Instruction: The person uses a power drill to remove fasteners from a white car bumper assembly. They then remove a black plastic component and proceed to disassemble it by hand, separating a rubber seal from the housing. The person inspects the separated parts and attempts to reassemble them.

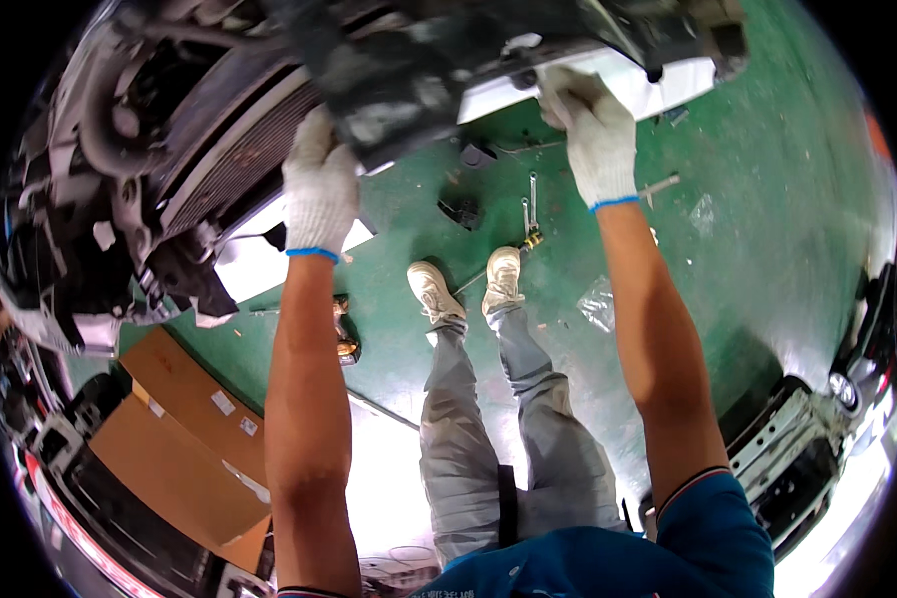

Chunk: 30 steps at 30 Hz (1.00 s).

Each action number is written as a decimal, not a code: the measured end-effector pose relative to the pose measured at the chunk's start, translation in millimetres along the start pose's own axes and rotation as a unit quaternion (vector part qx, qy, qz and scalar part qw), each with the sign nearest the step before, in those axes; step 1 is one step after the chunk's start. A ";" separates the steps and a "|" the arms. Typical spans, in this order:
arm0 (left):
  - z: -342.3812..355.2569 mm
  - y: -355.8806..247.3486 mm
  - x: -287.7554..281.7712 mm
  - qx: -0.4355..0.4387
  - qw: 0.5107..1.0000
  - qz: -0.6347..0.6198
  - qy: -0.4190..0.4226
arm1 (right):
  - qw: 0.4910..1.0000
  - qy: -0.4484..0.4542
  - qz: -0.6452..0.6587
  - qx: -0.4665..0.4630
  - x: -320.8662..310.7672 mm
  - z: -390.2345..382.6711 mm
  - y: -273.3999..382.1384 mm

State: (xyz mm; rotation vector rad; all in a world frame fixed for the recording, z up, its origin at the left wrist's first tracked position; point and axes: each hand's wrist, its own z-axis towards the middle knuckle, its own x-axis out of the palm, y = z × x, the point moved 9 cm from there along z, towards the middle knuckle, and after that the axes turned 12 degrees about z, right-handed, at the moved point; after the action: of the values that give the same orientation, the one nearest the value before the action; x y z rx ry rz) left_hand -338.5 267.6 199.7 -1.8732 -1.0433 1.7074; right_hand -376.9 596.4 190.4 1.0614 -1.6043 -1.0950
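Gloved hands are raised to a dark, grimy plastic underbody panel (409, 70) at the white front of a car: the left hand (319, 189), in a white knit glove, is pressed against the panel's lower edge beside the ribbed metal radiator (239, 149). The right hand (593, 130) is closed on the panel's far edge. Below, slim metal wrenches (531, 204) are scattered on the green painted floor (767, 199) near the pale shoes (468, 284).

a car repair workshop: green floor (767, 199), wrenches (530, 204), dismantled car front (219, 149).

Left hand (320, 189) and right hand (593, 135) (both gloved) raised
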 end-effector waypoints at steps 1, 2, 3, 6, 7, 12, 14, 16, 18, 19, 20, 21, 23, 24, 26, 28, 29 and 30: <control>4.0 6.9 1.4 0.006 1.000 0.021 -0.003 | 0.997 0.008 -0.029 -0.066 4.3 7.1 12.1; 1.9 23.2 7.5 -0.048 0.998 -0.044 0.007 | 0.989 0.017 -0.059 -0.131 7.2 11.8 26.4; 5.7 28.0 8.7 -0.039 0.999 -0.036 0.001 | 0.963 0.023 -0.170 -0.209 11.1 14.4 38.9; 10.0 28.6 6.9 0.065 0.994 0.077 -0.036 | 0.925 0.033 -0.328 -0.190 17.9 32.2 36.6; 7.7 13.6 9.5 0.157 0.971 0.169 -0.057 | 0.883 0.092 -0.399 -0.228 30.7 50.4 31.3; 0.6 13.5 13.7 0.224 0.944 0.236 -0.053 | 0.778 0.136 -0.506 -0.346 48.9 53.2 49.3; 0.7 4.4 11.3 0.200 0.961 0.186 -0.050 | 0.737 0.149 -0.522 -0.402 59.7 45.8 61.9; 3.5 -3.7 11.3 0.160 0.981 0.107 -0.027 | 0.722 0.159 -0.530 -0.416 57.8 49.2 63.9; 8.2 -2.0 10.9 0.115 0.992 0.060 -0.004 | 0.716 0.165 -0.517 -0.439 61.7 48.0 64.9; 10.0 -0.9 10.4 0.095 0.993 0.065 -0.002 | 0.747 0.154 -0.535 -0.364 57.7 55.3 55.6; 9.3 -2.8 7.2 0.089 0.993 0.074 -0.017 | 0.742 0.145 -0.528 -0.386 60.4 51.3 56.6; 8.8 -5.1 6.7 0.084 0.993 0.081 -0.029 | 0.736 0.136 -0.524 -0.408 61.9 49.6 58.3; 4.8 -4.8 6.2 0.139 0.979 0.134 -0.066 | 0.545 0.216 -0.756 -0.290 49.7 75.2 1.0; 4.1 0.7 10.0 0.163 0.968 0.172 -0.078 | 0.572 0.232 -0.731 -0.291 37.0 79.8 -14.7; 4.6 8.0 30.5 0.195 0.947 0.247 -0.068 | 0.545 0.256 -0.790 -0.116 -6.7 104.7 -68.1; -6.1 37.1 30.2 0.185 0.940 0.284 -0.047 | 0.624 0.285 -0.727 -0.025 49.5 64.2 -13.0; -11.2 48.0 31.0 0.184 0.942 0.280 -0.031 | 0.657 0.289 -0.696 0.022 74.9 43.1 19.9; -9.3 48.5 40.6 0.197 0.930 0.310 -0.031 | 0.692 0.246 -0.677 -0.036 66.4 46.1 17.6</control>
State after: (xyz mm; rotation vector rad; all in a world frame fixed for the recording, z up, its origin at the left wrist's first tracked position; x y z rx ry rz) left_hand -318.0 268.3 139.1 -1.9914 -0.0747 2.1193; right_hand -439.3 546.2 211.0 2.3348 -0.0904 -1.4858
